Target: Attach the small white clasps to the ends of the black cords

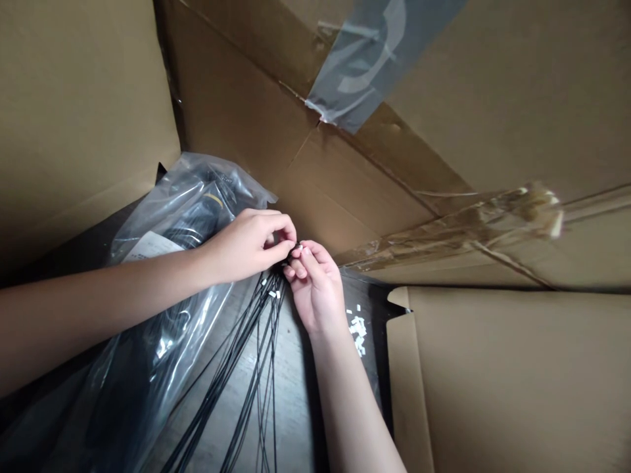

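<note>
My left hand (pixel 251 244) comes in from the left with thumb and forefinger closed in a pinch. What lies between those fingertips is too small to make out. Against it, my right hand (pixel 319 286) is closed around the upper ends of thin black wires (pixel 217 387), and a tiny white piece shows at its fingertips. The wires run down in a loose bundle below both hands. A few small white sleeves (pixel 273 293) sit among the wires just under the left hand. The wire tips themselves are mostly hidden by my fingers.
A clear plastic bag (pixel 197 180) holding dark coiled wire, with a white label (pixel 154 245), lies under my left forearm. Loose white pieces (pixel 358 334) are scattered right of my right wrist. Cardboard walls (pixel 517 374), partly taped (pixel 365 85), surround the grey work surface (pixel 290 394).
</note>
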A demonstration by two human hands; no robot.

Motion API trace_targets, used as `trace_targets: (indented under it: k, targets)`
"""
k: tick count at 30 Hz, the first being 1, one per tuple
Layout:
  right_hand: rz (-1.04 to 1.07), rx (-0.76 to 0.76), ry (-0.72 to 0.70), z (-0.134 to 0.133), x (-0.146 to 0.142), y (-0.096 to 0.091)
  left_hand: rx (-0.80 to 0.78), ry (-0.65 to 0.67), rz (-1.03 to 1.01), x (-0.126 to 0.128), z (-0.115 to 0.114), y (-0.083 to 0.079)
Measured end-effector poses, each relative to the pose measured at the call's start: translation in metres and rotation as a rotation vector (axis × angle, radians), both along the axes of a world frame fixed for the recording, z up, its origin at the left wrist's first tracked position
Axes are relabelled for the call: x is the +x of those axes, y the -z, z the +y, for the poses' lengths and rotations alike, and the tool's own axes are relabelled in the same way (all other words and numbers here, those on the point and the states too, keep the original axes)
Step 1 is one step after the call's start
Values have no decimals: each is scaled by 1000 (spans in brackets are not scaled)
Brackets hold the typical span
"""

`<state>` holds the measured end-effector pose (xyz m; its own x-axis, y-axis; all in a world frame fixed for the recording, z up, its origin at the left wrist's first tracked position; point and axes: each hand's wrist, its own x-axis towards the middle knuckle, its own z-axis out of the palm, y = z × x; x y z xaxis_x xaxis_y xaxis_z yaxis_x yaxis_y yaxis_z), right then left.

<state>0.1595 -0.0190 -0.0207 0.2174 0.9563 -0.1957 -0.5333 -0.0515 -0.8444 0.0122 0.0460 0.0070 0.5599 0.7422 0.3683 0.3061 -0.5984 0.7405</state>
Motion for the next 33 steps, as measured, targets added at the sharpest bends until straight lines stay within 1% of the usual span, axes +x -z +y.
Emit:
trace_targets:
  k: [8,14,20,26,28,32,33]
  targets:
    - [20,-4,36,0,-1,-2,4,-7,-21,-1,4,5]
    - [-53,25,24,1,-5,-1,-5,9,-9,0,4,4]
    - [-67,33,43,2,-4,1,-48,3,7,2,3,3]
    - [-70,44,32,1,-3,2,-83,15,29,2,2,2]
    - [-79,41,50,1,-3,2,-94,33,26,2,2,1]
    - [-83,25,109,3,-4,3,-59,75,45,3,3,-1]
    - [-80,25,117,3,-4,3,-75,74,38,3,3,-1]
